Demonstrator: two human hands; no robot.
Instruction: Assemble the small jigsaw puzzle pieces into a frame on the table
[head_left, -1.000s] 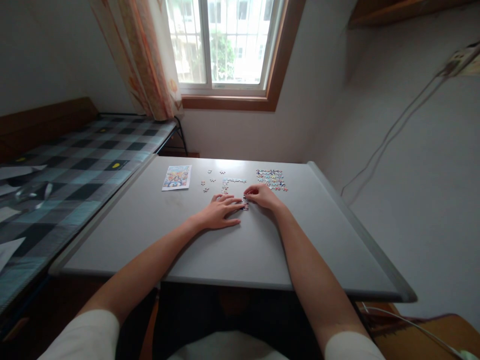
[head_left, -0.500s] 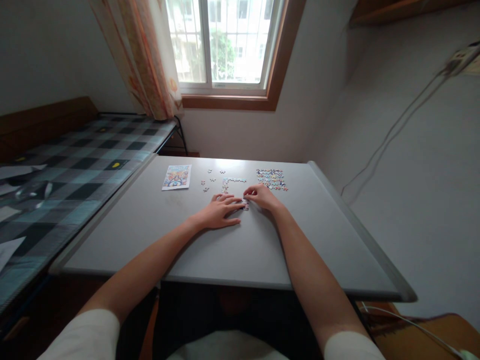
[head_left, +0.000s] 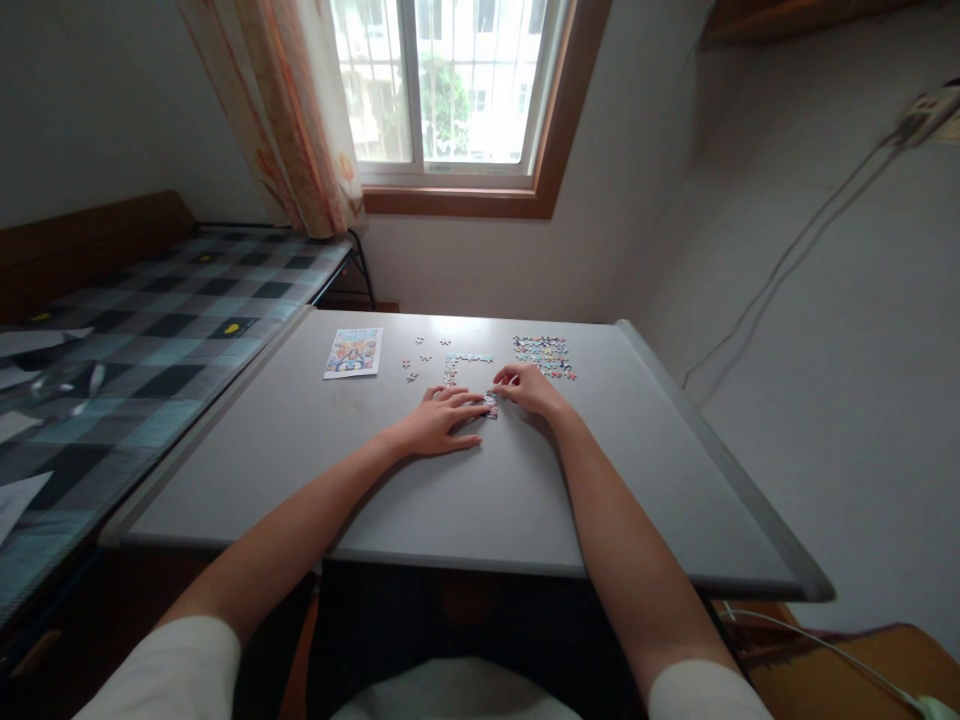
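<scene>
My left hand [head_left: 442, 421] lies spread on the table, its fingertips on the left edge of a small joined strip of jigsaw pieces [head_left: 492, 408]. At the top of that strip my right hand [head_left: 526, 388] pinches with thumb and forefinger at a jigsaw piece, mostly hidden by the fingertips. Just beyond both hands is a joined puzzle border [head_left: 471, 358], a corner shape with a top row and a left side. My left fingers cover its lower left end.
Loose pieces [head_left: 426, 358] lie left of the border, and rows of pieces [head_left: 541, 352] lie to its right. A printed picture sheet [head_left: 354, 353] rests farther left on the grey table [head_left: 465, 500]. Left of the table stands a bed with a checked cover [head_left: 247, 295].
My right hand has shifted slightly to the right, and its fingertips sit a little farther from my left fingers. My left hand stays in place.
</scene>
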